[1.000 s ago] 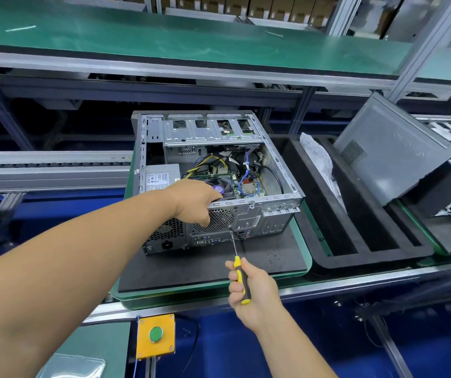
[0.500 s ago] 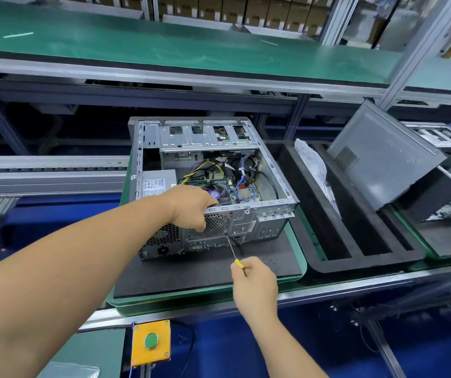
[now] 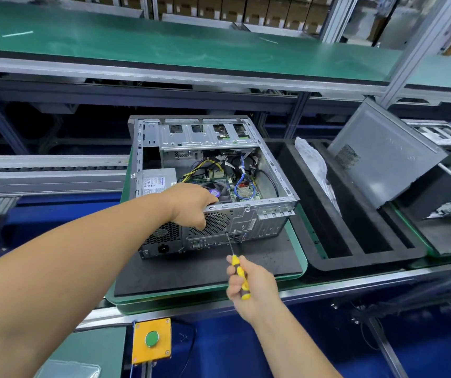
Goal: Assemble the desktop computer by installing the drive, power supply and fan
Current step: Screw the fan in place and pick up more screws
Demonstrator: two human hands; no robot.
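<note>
An open desktop case (image 3: pixel 268 216) lies on its side on a black pad (image 3: pixel 191 271) atop a green pallet. Inside sit the grey power supply (image 3: pixel 154 181), a fan with a purple hub (image 3: pixel 214 192), coloured cables and the drive cage (image 3: pixel 205 135). My left hand (image 3: pixel 191 204) grips the top rear edge of the case over the round fan grille (image 3: pixel 214 223). My right hand (image 3: pixel 249 287) holds a yellow-handled screwdriver (image 3: pixel 239 274), whose tip touches the rear panel just right of the grille.
To the right, a black foam tray (image 3: pixel 355 252) holds a plastic bag (image 3: pixel 314 165), and a grey side panel (image 3: pixel 382 156) leans over another chassis. A yellow box with a green button (image 3: pixel 152 339) sits below the conveyor edge. A green shelf (image 3: pixel 164 47) runs overhead.
My right hand has turned, so the yellow handle shows again after being hidden in the fist. The screwdriver tip stays at the rear panel. My left hand keeps its grip.
</note>
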